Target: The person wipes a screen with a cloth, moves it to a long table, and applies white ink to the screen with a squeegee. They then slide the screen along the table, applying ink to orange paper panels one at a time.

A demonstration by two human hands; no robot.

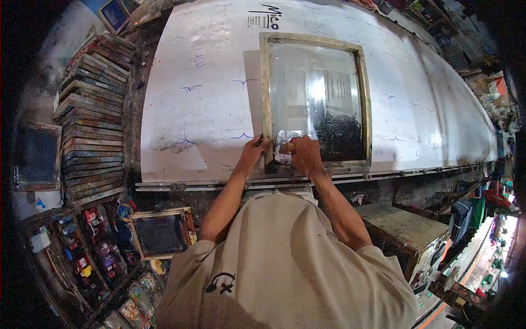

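Observation:
A wooden-framed printing screen (pixel 266 93) lies on the long white table in front of me. Its mesh is shiny and pale on the left, with a dark patch at the lower right. At the near left corner, my left hand (pixel 259 146) is closed on the frame's side rail. My right hand (pixel 307 153) is over the near part of the mesh, its fingers closed round something small with a tan edge that I cannot make out. Beside those fingers, a crumpled-looking silvery patch (pixel 283 137) shows on the mesh.
The white table (pixel 203 115) bears blue pen marks and black "Mico" lettering (pixel 264 16). A metal rail (pixel 219 185) runs along its near edge. Stacked frames (pixel 93 131) stand at left; another framed screen (pixel 160 234) sits below them. A cabinet (pixel 405 225) is at right.

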